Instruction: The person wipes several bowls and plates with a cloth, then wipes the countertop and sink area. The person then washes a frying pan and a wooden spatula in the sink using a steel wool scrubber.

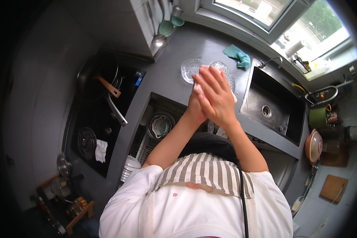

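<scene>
A pale pink cloth [198, 89] is pressed between my two hands, and bits of it stick out around the fingers. My right hand [216, 95] lies over the front, its fingers stretched upward. Mostly hidden behind it, my left hand [195, 104] holds the cloth from the other side. Beyond them on the grey countertop [169, 80] sits a clear textured glass bowl [190, 70]. A second clear glass dish [229, 74] is partly covered by my right hand. Whether anything else is inside the cloth cannot be seen.
A teal cloth [239, 56] lies near the steel sink [255, 101] on the right. An open pull-out below holds stacked bowls [160, 126]. To the left, a pan [87, 77] with a wooden-handled utensil [108, 86] stands on the black hob [107, 148].
</scene>
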